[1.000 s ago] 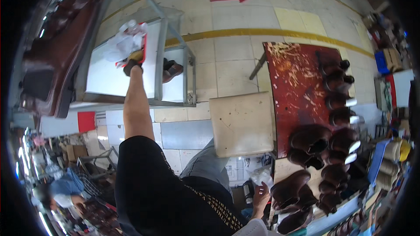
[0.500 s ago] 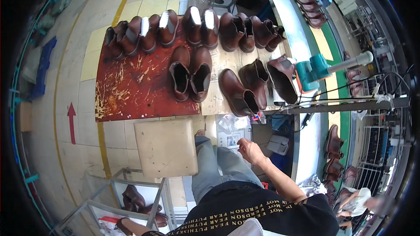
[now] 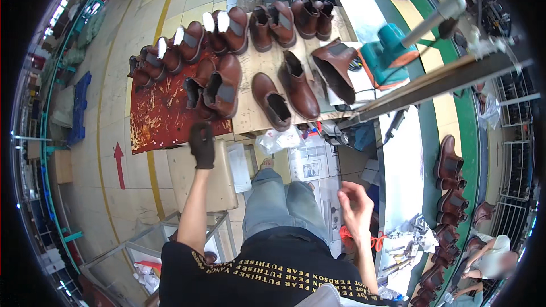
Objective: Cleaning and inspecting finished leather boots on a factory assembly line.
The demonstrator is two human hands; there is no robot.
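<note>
My left hand (image 3: 202,146), in a dark glove, is raised above a beige stool just off the front edge of the red-topped table (image 3: 156,119). Its fingers are slightly bent, and I see nothing between them. Closest to it stands a pair of brown ankle boots (image 3: 222,88). Bare and loosely curled, my right hand (image 3: 357,207) hovers right of my knees, thumb and fingers apart, holding nothing visible. On the pale wooden part of the table (image 3: 247,119), a brown boot (image 3: 272,101) lies beside an upright one (image 3: 300,86); another tilted boot (image 3: 335,71) is farther right.
More boots, some with white stuffing, line the table's far side. A teal-and-orange device (image 3: 391,57) and a metal bar (image 3: 421,88) stand at the right. The beige stool (image 3: 219,179) is before the table; a metal-framed rack (image 3: 128,250) is at lower left. Another person (image 3: 492,256) sits lower right.
My left hand has come up from the rack at lower left to the table's front edge. My right hand has moved right and its fingers have loosened. The whole view has turned.
</note>
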